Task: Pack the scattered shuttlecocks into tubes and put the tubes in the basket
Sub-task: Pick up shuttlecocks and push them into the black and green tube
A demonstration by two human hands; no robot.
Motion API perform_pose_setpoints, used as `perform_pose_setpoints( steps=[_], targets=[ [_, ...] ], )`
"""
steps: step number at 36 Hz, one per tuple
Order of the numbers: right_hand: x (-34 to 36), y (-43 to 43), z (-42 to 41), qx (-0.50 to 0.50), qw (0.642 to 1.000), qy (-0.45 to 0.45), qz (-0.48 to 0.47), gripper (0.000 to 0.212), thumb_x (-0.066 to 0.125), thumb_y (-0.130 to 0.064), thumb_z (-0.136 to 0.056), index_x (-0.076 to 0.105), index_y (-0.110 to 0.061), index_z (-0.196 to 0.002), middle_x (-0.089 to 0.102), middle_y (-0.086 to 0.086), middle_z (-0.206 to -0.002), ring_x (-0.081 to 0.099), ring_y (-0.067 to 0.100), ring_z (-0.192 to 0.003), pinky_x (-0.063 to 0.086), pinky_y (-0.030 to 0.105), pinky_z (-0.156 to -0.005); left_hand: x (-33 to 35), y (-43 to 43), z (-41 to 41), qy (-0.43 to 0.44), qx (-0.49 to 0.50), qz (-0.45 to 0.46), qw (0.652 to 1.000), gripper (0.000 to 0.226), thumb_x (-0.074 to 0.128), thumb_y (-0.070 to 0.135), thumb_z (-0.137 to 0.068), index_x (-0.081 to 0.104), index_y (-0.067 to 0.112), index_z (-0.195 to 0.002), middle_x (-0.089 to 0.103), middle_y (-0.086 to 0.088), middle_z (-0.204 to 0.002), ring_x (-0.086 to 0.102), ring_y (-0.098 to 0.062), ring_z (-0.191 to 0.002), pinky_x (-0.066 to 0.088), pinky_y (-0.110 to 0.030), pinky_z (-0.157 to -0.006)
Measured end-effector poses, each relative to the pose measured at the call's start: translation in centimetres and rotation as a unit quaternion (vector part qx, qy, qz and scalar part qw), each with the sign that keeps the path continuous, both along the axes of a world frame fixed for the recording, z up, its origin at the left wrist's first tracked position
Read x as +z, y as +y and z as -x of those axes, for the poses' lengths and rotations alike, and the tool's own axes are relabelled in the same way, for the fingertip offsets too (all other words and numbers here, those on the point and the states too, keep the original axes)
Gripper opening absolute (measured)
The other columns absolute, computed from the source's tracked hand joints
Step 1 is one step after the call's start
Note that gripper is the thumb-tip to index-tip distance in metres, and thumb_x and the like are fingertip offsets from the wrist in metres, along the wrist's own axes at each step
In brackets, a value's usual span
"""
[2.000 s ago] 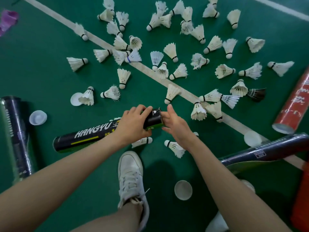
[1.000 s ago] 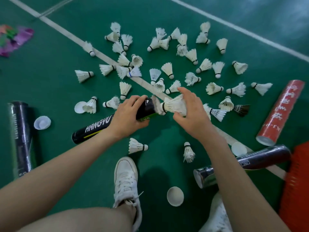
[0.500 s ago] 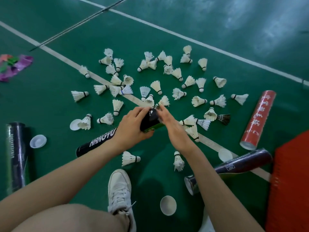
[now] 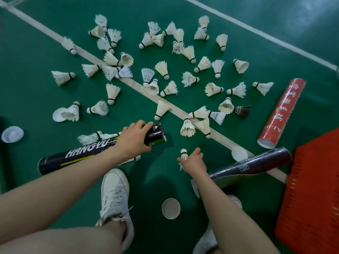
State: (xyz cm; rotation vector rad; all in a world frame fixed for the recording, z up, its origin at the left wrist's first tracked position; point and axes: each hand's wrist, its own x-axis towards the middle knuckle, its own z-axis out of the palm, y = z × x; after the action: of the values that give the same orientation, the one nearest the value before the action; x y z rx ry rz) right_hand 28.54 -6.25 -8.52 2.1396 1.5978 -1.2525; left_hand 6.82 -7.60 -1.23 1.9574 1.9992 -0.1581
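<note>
Our right hand point(image 4: 192, 162) has left the mouth of the black tube point(image 4: 88, 153), where half a second ago it was pressing a shuttlecock in. It has dropped to the floor point(image 4: 33, 52) just below. Its fingers point(image 4: 185, 160) now curl round the skirt of the nearest shuttlecock point(image 4: 184, 152), whose cork tip pokes out above the hand. Our left hand point(image 4: 135, 138) has not shifted: it still grips the tube near its open end and holds it slanted across the floor. A sliver of white feather point(image 4: 165, 138) shows at the rim.

We judge that the last insertion is done and the next pick has begun. Compared with the earlier frame, our view has also tipped down, so more of the red basket point(image 4: 311, 189) shows at the right. Most of the scattered shuttlecocks point(image 4: 162, 67) still lie beyond the tube, so the packing is far from finished.
</note>
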Motion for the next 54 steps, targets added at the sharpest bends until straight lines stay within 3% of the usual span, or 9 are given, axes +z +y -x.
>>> perform_pose_setpoints(
  steps=[12, 18, 26, 36, 42, 46, 48, 51, 54],
  targets=[
    [0.3, 0.4, 0.3, -0.13, 0.984, 0.1, -0.066, 0.04, 0.058, -0.024, -0.088, 0.041, -0.005, -0.118, 0.053, 0.014, -0.115, 0.054, 0.026, -0.086, 0.042, 0.032, -0.067, 0.1, -0.9, 0.3, -0.032, 0.017, 0.008, 0.999, 0.083, 0.07, 0.043, -0.078, 0.029, 0.02, -0.146, 0.043, -0.007, -0.134, 0.047, -0.029, -0.116, 0.04, -0.042, -0.096],
    [5.7, 3.2, 1.4, -0.078, 0.958, 0.219, -0.17, 0.027, 0.06, -0.022, -0.085, 0.044, -0.015, -0.106, 0.057, 0.009, -0.1, 0.051, 0.015, -0.067, 0.038, 0.025, -0.051, 1.5, -0.8, 0.7, -0.055, 0.033, -0.024, 0.998, 0.081, 0.071, 0.041, -0.077, 0.032, 0.02, -0.145, 0.044, -0.007, -0.131, 0.048, -0.03, -0.113, 0.041, -0.042, -0.094],
    [13.1, 6.2, 2.5, 0.018, 0.948, 0.249, -0.2, 0.031, 0.061, -0.02, -0.085, 0.046, -0.02, -0.113, 0.054, 0.0, -0.108, 0.054, 0.015, -0.072, 0.042, 0.022, -0.051, 5.2, 0.4, 1.2, -0.097, 0.053, -0.077, 0.991, 0.08, 0.072, 0.041, -0.076, 0.034, 0.021, -0.143, 0.046, -0.007, -0.129, 0.049, -0.029, -0.114, 0.043, -0.044, -0.095],
    [7.2, 6.6, 3.1, 0.09, 0.974, 0.15, -0.143, 0.034, 0.062, -0.02, -0.087, 0.047, -0.015, -0.117, 0.057, 0.007, -0.105, 0.056, 0.019, -0.078, 0.045, 0.031, -0.061, 3.6, 3.4, 2.5, -0.04, -0.016, 0.011, 0.999, 0.084, 0.072, 0.045, -0.073, 0.032, 0.02, -0.143, 0.046, -0.007, -0.12, 0.048, -0.027, -0.108, 0.046, -0.042, -0.092],
    [0.5, 8.1, 3.5, 0.133, 0.981, 0.107, -0.093, 0.051, 0.057, -0.032, -0.092, 0.041, -0.012, -0.136, 0.059, 0.007, -0.119, 0.055, 0.024, -0.106, 0.047, 0.039, -0.091, -1.0, 7.4, 2.9, -0.028, -0.029, 0.066, 0.997, 0.081, 0.071, 0.047, -0.074, 0.034, 0.02, -0.14, 0.044, -0.008, -0.118, 0.046, -0.027, -0.109, 0.048, -0.042, -0.088],
    [-0.4, 10.0, 3.3, 0.172, 0.949, 0.056, -0.259, 0.029, 0.049, -0.033, -0.097, 0.059, -0.011, -0.112, 0.061, 0.002, -0.098, 0.057, 0.021, -0.095, 0.044, 0.03, -0.072, -3.2, 9.1, 2.5, -0.035, -0.021, 0.067, 0.997, 0.078, 0.07, 0.048, -0.074, 0.036, 0.021, -0.138, 0.045, -0.008, -0.117, 0.047, -0.028, -0.109, 0.049, -0.041, -0.086],
    [-0.4, 11.3, 3.0, 0.21, 0.924, -0.003, -0.319, 0.024, 0.051, -0.029, -0.096, 0.057, -0.013, -0.112, 0.055, 0.006, -0.108, 0.048, 0.023, -0.106, 0.042, 0.03, -0.076, -4.0, 9.3, 2.2, -0.038, -0.019, 0.072, 0.996, 0.077, 0.07, 0.049, -0.074, 0.037, 0.021, -0.137, 0.045, -0.007, -0.116, 0.047, -0.028, -0.108, 0.049, -0.041, -0.084],
    [-0.9, 12.8, 2.5, 0.245, 0.946, -0.074, -0.2, 0.042, 0.055, -0.031, -0.09, 0.046, -0.021, -0.13, 0.038, 0.009, -0.131, 0.037, 0.028, -0.12, 0.041, 0.038, -0.091, -4.9, 9.2, 1.5, -0.038, -0.012, 0.085, 0.996, 0.079, 0.07, 0.049, -0.074, 0.036, 0.021, -0.139, 0.045, -0.008, -0.118, 0.046, -0.03, -0.11, 0.048, -0.041, -0.083],
    [-0.8, 13.1, 2.2, 0.272, 0.948, -0.077, -0.144, 0.037, 0.047, -0.016, -0.093, 0.044, -0.021, -0.129, 0.039, 0.011, -0.133, 0.052, 0.032, -0.101, 0.047, 0.039, -0.078, -5.2, 8.9, 0.9, -0.045, -0.005, 0.09, 0.995, 0.081, 0.07, 0.05, -0.074, 0.034, 0.021, -0.141, 0.044, -0.009, -0.121, 0.045, -0.03, -0.112, 0.047, -0.041, -0.082]
  ],
)
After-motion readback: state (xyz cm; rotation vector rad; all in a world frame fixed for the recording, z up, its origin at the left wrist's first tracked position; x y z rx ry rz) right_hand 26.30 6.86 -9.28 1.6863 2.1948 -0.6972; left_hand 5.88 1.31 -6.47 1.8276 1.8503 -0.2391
